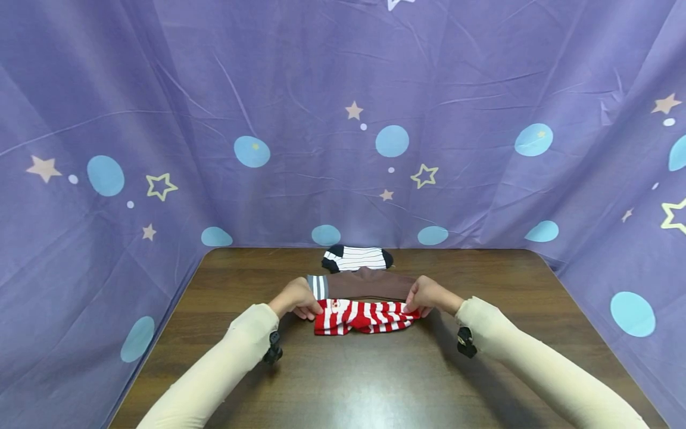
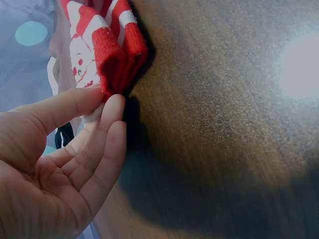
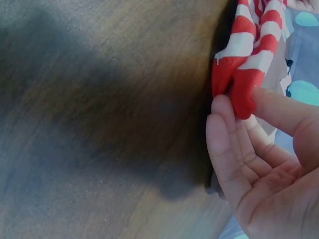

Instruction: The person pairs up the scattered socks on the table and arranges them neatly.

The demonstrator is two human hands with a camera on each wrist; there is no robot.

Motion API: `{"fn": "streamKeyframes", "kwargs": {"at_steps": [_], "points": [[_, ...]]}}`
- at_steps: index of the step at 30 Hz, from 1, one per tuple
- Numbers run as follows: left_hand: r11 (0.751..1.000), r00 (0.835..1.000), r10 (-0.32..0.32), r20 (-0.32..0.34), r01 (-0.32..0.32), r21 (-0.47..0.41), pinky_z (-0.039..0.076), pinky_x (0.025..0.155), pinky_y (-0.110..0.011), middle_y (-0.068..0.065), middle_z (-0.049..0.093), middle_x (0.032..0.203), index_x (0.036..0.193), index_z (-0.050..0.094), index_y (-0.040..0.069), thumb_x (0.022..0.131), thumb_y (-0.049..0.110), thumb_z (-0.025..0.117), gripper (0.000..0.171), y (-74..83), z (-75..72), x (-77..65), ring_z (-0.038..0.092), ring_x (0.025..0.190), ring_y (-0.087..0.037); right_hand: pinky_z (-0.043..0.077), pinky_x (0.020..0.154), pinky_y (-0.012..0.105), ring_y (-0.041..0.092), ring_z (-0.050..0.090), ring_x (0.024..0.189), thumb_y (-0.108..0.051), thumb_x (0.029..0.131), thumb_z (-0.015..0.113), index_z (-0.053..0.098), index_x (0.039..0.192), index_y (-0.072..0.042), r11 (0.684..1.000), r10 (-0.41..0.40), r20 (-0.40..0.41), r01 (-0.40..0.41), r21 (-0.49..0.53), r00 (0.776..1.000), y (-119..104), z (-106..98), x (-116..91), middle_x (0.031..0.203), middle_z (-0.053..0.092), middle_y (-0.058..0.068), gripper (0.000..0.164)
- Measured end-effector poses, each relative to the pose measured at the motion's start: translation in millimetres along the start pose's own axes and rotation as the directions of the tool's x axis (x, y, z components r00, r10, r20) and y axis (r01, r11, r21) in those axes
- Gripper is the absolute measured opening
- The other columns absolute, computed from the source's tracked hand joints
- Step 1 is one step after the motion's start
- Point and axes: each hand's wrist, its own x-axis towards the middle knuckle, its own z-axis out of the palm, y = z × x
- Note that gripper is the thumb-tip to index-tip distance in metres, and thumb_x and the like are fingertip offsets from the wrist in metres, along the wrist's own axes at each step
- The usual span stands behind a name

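A red-and-white striped sock (image 1: 367,316) lies stretched sideways between my two hands, its layers showing doubled in both wrist views. My left hand (image 1: 297,298) pinches the cuff corner between thumb and fingertips, beside a white face patch (image 2: 82,62). At the other end, my right hand (image 1: 429,295) pinches the plain red toe (image 3: 244,92). Just behind it is a brown sock (image 1: 370,285) with a grey cuff (image 1: 318,286) banded in white. My right hand overlaps the brown sock's right end in the head view.
White socks (image 1: 361,258) with thin dark stripes and black ends lie near the back edge of the brown wooden table (image 1: 343,381). A purple curtain (image 1: 321,77) with stars and blue dots hangs behind and on both sides.
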Motion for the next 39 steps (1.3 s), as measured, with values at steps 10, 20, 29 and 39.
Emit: {"fn": "streamKeyframes", "kwargs": {"at_steps": [10,20,29,39], "points": [[0.998,0.999,-0.012,-0.048,0.015,0.067,0.061,0.054,-0.029,-0.008,0.067,0.054,0.074,0.059,0.001,0.070,-0.007,0.086,0.028,5.6,4.0,3.9,0.064,0.047,-0.012,0.060,0.051,0.033,0.013,0.060,0.048,0.001,0.077,0.082,0.069,0.066,-0.002,0.996,-0.010,-0.049,0.005,-0.086,0.999,-9,5,-1,0.057,0.065,0.001,0.017],[0.988,0.995,-0.059,-0.085,0.070,0.136,0.060,0.052,-0.027,-0.009,0.068,0.055,0.077,0.057,-0.002,0.068,-0.006,0.087,0.031,11.7,8.4,9.0,0.064,0.046,-0.012,0.059,0.049,0.033,0.013,0.057,0.045,-0.001,0.073,0.087,0.068,0.061,-0.005,0.983,-0.013,-0.092,-0.004,-0.184,0.996,-14,5,1,0.053,0.059,-0.001,0.022],[0.981,0.993,-0.058,-0.107,0.077,0.179,0.060,0.052,-0.028,-0.009,0.069,0.056,0.074,0.060,-0.001,0.067,-0.004,0.088,0.030,10.7,11.2,10.7,0.065,0.046,-0.012,0.059,0.049,0.033,0.015,0.060,0.045,-0.002,0.072,0.086,0.069,0.062,-0.005,0.986,-0.015,-0.106,-0.003,-0.165,0.994,-10,9,-2,0.054,0.062,-0.001,0.020],[0.981,0.991,-0.029,-0.127,0.052,0.188,0.060,0.051,-0.029,-0.011,0.069,0.056,0.072,0.061,-0.001,0.067,-0.003,0.089,0.028,9.9,10.8,8.9,0.067,0.047,-0.014,0.059,0.049,0.032,0.014,0.058,0.045,-0.004,0.073,0.087,0.068,0.062,-0.006,0.989,-0.004,-0.103,-0.011,-0.150,0.995,-8,6,2,0.054,0.061,-0.002,0.022]]}}
